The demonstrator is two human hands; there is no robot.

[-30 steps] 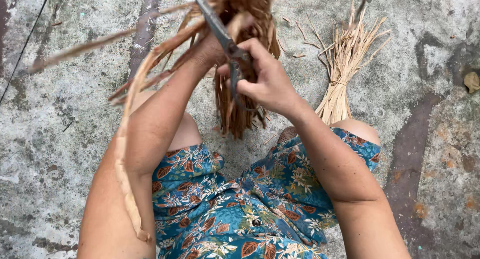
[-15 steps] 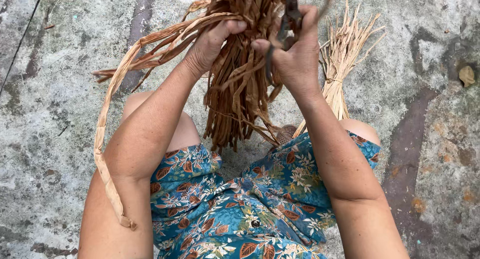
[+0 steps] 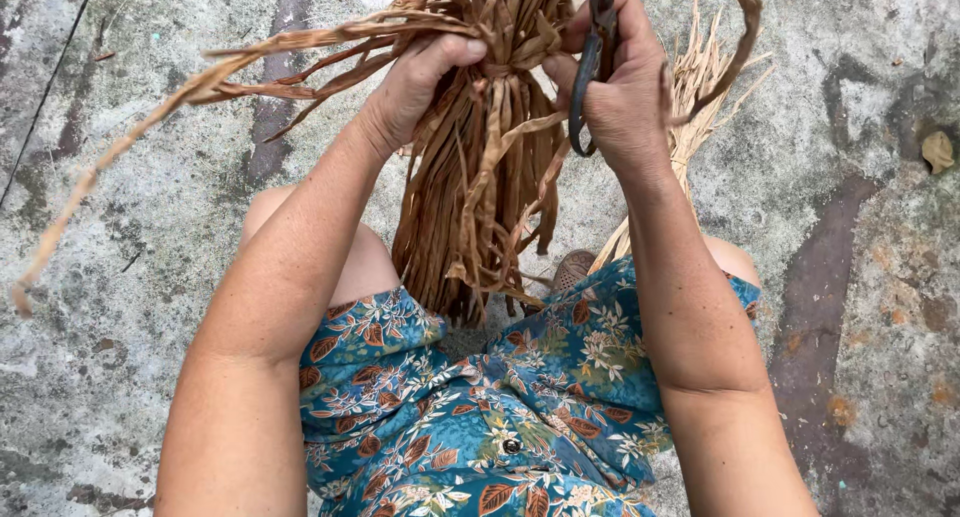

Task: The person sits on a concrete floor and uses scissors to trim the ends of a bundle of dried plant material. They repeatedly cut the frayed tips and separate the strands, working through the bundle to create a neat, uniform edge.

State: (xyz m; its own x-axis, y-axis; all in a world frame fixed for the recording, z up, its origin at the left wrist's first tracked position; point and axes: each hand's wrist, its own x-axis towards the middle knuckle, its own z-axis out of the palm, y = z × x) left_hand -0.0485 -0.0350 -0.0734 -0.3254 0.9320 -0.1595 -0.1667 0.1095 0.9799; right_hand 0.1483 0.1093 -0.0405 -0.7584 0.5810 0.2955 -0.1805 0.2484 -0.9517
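A thick bundle of dried brown leaf strips [image 3: 480, 187] hangs in front of me, tied near its top. My left hand [image 3: 415, 82] grips the bundle just below the tie, and long loose strips [image 3: 200, 82] trail out to the left. My right hand [image 3: 625, 87] is closed around the dark handles of a pair of scissors [image 3: 592, 62] held upright against the right side of the bundle; the blades run out of the top of the view. One curled strip [image 3: 735, 47] loops over that hand.
I sit on a stained grey concrete floor [image 3: 120, 277], my lap covered by a blue floral dress [image 3: 480, 417]. A paler tied sheaf of straw [image 3: 690, 127] lies on the ground behind my right wrist. A small dry leaf [image 3: 937, 149] rests at the far right.
Both hands with the bundle have come down and nearer to me. The scissors have turned from slanting across the bundle to upright at its right side. The long loose strip has swung out to the left.
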